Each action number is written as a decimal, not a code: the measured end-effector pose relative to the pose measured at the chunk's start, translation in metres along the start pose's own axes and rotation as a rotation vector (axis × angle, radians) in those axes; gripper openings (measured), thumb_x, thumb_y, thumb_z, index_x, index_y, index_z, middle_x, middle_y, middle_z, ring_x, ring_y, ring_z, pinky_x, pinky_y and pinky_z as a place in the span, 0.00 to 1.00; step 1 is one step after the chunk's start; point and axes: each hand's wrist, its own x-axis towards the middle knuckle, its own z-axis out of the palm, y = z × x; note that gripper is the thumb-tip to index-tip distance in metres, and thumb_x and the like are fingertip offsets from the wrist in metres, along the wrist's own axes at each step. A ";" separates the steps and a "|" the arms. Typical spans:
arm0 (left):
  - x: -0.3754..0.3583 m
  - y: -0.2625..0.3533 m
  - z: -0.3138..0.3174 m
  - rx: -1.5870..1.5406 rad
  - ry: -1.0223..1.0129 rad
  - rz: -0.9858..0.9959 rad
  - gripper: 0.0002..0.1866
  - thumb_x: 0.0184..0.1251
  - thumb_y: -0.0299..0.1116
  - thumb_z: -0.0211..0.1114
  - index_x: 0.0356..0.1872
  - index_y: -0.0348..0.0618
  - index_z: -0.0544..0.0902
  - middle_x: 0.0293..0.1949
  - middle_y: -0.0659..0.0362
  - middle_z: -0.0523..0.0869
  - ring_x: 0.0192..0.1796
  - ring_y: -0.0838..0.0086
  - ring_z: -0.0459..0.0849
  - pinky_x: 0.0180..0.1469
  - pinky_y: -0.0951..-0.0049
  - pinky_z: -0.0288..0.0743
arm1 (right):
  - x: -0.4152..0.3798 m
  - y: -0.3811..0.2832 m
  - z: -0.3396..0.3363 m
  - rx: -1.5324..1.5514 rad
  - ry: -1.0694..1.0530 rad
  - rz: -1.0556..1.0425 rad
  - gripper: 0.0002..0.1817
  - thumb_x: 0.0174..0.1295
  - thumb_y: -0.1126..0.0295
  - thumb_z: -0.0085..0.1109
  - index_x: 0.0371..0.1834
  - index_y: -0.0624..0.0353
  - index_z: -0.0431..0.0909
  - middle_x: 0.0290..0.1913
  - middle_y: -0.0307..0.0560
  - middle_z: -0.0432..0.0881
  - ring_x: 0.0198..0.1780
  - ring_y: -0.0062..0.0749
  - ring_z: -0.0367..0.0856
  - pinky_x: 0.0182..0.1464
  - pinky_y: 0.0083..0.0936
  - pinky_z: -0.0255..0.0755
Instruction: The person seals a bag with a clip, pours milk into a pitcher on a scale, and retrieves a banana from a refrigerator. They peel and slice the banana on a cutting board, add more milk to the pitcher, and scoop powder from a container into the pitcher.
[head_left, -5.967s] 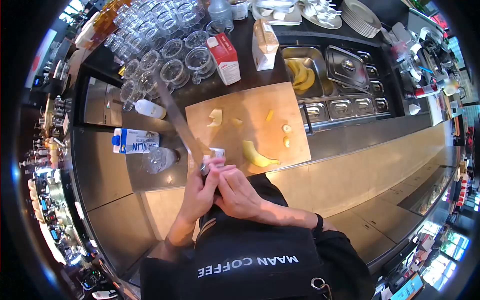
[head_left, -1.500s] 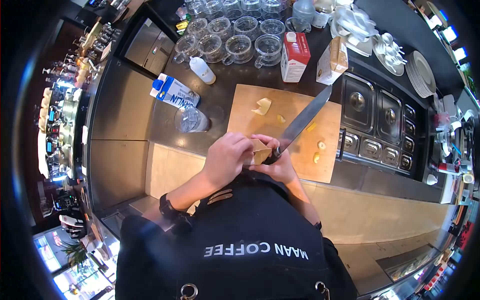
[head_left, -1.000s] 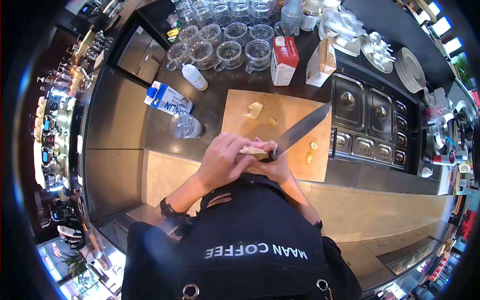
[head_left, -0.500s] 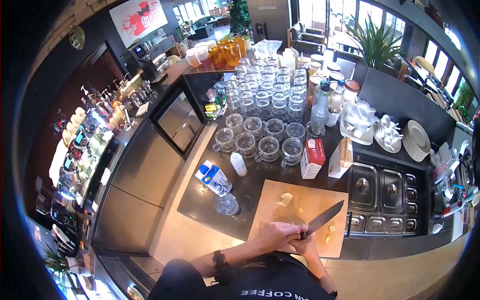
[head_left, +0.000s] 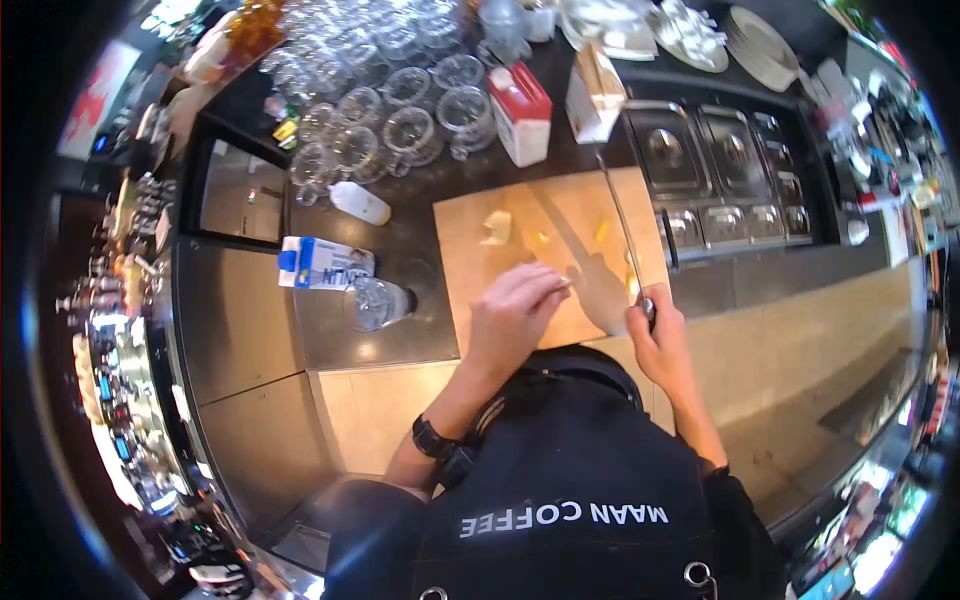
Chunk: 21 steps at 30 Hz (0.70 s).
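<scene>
Apron reads "MAN COFFEE" in white; blue-and-white carton [head_left: 325, 263] lying on its side, lettering too blurred to read. Right hand [head_left: 655, 330] is wrapped tight round the knife [head_left: 622, 225] handle, blade pointing away over the cutting board [head_left: 540, 250]. Left hand [head_left: 515, 310] hovers low over the board's near edge, fingers bent & drawn together; can't tell if it pinches anything. Small yellow fruit bits [head_left: 497, 227] lie on the board.

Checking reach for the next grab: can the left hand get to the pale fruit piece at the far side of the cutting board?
Probably yes. The left hand hovers over the cutting board, and only bare board lies between it and the pale fruit piece. The knife sits off to the right.
</scene>
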 end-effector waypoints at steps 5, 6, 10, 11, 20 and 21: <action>-0.002 0.003 -0.002 -0.009 0.038 -0.008 0.11 0.49 0.21 0.76 0.35 0.38 0.89 0.34 0.59 0.86 0.32 0.70 0.82 0.32 0.73 0.78 | -0.051 -0.025 -0.006 -0.192 -0.053 -0.163 0.13 0.65 0.70 0.62 0.49 0.63 0.74 0.34 0.55 0.81 0.34 0.53 0.81 0.35 0.37 0.74; -0.005 0.004 -0.002 -0.009 0.032 -0.051 0.11 0.48 0.22 0.76 0.35 0.39 0.89 0.33 0.59 0.85 0.32 0.69 0.81 0.32 0.72 0.77 | -0.057 -0.036 -0.003 -0.253 -0.067 -0.196 0.14 0.65 0.70 0.62 0.50 0.63 0.74 0.37 0.56 0.82 0.36 0.55 0.82 0.36 0.39 0.76; -0.006 0.005 -0.003 -0.001 0.031 -0.099 0.11 0.43 0.22 0.76 0.31 0.40 0.89 0.30 0.59 0.83 0.30 0.69 0.78 0.28 0.70 0.72 | -0.065 -0.050 0.010 -0.315 -0.105 -0.230 0.13 0.67 0.67 0.61 0.48 0.61 0.73 0.34 0.53 0.79 0.33 0.51 0.82 0.31 0.40 0.75; -0.005 0.005 -0.003 0.004 0.026 -0.103 0.10 0.42 0.22 0.75 0.31 0.40 0.88 0.30 0.58 0.83 0.30 0.69 0.78 0.28 0.70 0.72 | -0.065 -0.050 0.012 -0.323 -0.110 -0.217 0.12 0.67 0.66 0.60 0.48 0.61 0.73 0.34 0.54 0.79 0.33 0.52 0.82 0.30 0.41 0.75; -0.006 0.001 0.000 0.004 0.022 -0.083 0.08 0.40 0.23 0.75 0.23 0.40 0.84 0.22 0.59 0.75 0.27 0.66 0.73 0.33 0.66 0.64 | -0.070 -0.063 0.020 -0.417 -0.129 -0.125 0.11 0.70 0.64 0.57 0.44 0.60 0.69 0.30 0.56 0.79 0.28 0.56 0.81 0.26 0.44 0.76; -0.006 0.001 -0.001 0.010 0.016 -0.091 0.08 0.39 0.24 0.75 0.22 0.40 0.83 0.21 0.60 0.74 0.27 0.66 0.72 0.33 0.65 0.63 | -0.071 -0.065 0.020 -0.425 -0.129 -0.121 0.11 0.70 0.64 0.57 0.43 0.60 0.69 0.29 0.56 0.79 0.27 0.57 0.81 0.26 0.45 0.76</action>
